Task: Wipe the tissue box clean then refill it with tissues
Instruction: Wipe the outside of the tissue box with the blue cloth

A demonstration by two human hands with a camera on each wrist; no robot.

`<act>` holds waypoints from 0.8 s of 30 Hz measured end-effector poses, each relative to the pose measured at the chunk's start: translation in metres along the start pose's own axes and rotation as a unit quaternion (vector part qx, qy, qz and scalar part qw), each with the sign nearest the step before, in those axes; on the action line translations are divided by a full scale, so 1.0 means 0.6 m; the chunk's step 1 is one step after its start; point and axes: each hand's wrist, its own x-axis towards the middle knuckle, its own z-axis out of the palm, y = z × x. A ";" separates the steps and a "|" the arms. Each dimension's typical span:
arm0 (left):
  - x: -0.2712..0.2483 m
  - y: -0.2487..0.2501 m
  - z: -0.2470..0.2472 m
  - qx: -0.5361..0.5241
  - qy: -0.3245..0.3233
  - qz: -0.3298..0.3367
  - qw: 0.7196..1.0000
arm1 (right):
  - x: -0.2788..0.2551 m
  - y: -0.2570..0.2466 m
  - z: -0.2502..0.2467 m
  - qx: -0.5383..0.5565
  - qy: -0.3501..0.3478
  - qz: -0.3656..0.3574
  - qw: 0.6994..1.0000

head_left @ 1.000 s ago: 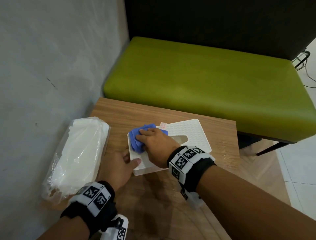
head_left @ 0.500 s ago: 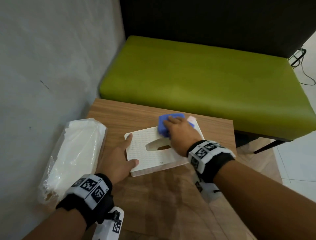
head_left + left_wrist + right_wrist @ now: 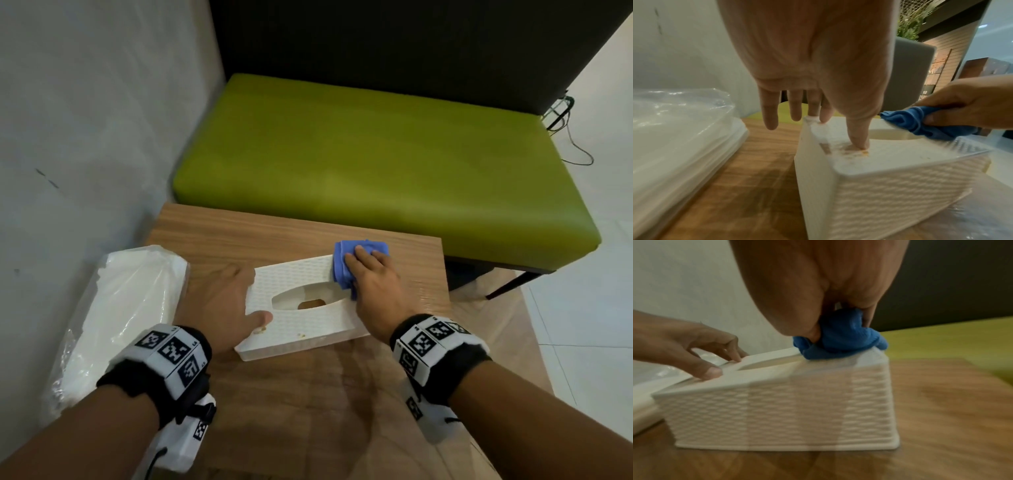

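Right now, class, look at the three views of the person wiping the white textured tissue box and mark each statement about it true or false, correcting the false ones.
1. The right hand presses a folded blue cloth on the far end of the white textured tissue box. True.
2. The left hand lifts the box clear of the wooden table. False: the box sits on the table; the hand steadies its near left end, thumb on top.
3. Tissues stick out of the oval slot. False: none protrude from the opening.
4. A clear plastic pack of white tissues lies left of the box, by the wall. True.
5. Small yellowish crumbs remain on the box top near the left thumb. True.
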 end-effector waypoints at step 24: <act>-0.044 -0.015 0.011 0.085 -0.162 0.081 0.980 | -0.012 -0.043 -0.009 -0.082 -0.074 -0.081 0.991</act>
